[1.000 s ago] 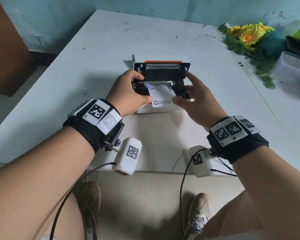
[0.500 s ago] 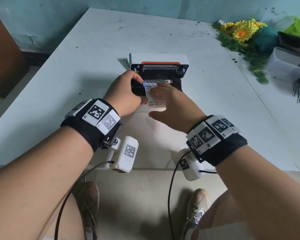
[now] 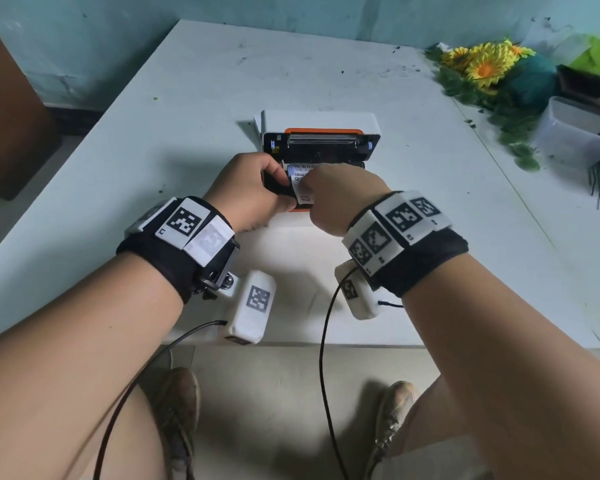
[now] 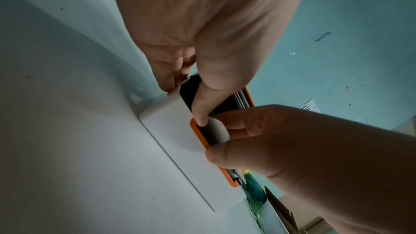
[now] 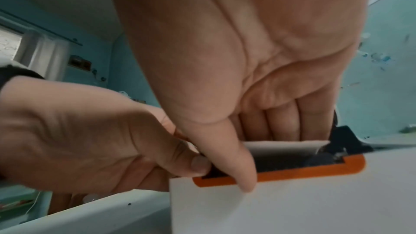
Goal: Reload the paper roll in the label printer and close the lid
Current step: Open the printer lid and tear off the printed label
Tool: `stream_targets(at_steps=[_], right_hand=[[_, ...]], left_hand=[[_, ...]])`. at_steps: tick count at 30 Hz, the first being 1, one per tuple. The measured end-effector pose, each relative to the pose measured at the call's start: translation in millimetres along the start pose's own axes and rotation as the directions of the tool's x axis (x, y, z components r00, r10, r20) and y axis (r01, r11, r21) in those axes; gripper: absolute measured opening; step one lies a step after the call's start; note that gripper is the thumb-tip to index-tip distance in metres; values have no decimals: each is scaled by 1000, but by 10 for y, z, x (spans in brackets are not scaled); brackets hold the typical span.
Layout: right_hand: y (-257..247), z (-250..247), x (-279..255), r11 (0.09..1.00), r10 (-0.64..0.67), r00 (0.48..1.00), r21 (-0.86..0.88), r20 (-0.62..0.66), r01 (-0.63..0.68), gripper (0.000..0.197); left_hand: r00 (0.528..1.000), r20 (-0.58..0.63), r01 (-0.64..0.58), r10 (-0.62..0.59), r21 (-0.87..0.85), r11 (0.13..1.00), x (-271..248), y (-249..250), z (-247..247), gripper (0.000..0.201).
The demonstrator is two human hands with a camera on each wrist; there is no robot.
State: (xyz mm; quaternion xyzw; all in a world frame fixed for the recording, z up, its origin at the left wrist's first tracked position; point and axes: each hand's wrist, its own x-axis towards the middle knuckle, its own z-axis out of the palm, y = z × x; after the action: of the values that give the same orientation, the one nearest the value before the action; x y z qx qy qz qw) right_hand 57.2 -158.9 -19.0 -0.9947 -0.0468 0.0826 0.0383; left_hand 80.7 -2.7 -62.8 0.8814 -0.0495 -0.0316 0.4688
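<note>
1. The label printer (image 3: 321, 133) sits on the white table (image 3: 118, 168) with its lid (image 3: 321, 121) swung up and back, the orange-edged paper bay exposed.
2. The left hand (image 3: 253, 192) clasps the printer's left front corner: fingers curled down the outer side wall, thumb hooked over the rim into the bay. The thumb tip presses the left edge of the paper strip (image 3: 303, 188) just inside the orange rim, as the left wrist view shows.
3. The right hand (image 3: 340, 199) is immediately to the right of that grip, the 2 hands touching. Its fingers are bent down into the bay behind the strip and its thumb lies across the front, tip over the orange rim, so the strip is pinched between thumb and fingers.
4. The strip rises out of the bay between the 2 thumbs, its printed face towards the person. The roll itself is hidden under the right hand; whether it is seated cannot be told.
5. Well away to the right of both hands lie artificial sunflowers (image 3: 482, 64) and a clear plastic tub (image 3: 572, 133).
</note>
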Motion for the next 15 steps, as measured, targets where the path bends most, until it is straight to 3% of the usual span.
stream_targets(at_steps=[6,10,15], right_hand=[[110,14,7,998,-64,996,-20,56,65,38],[156,39,-83,994,-93,996,-65,-19,91,38],[95,50,-49,995,-60,995,-87,-83,53,30]], left_hand=[[998,45,38,-38,7,999,105,1,-56,31],[989,140,41,-46,38,998,192,44,-177,31],[993,120,14,-19,44,999,165,28,-152,32]])
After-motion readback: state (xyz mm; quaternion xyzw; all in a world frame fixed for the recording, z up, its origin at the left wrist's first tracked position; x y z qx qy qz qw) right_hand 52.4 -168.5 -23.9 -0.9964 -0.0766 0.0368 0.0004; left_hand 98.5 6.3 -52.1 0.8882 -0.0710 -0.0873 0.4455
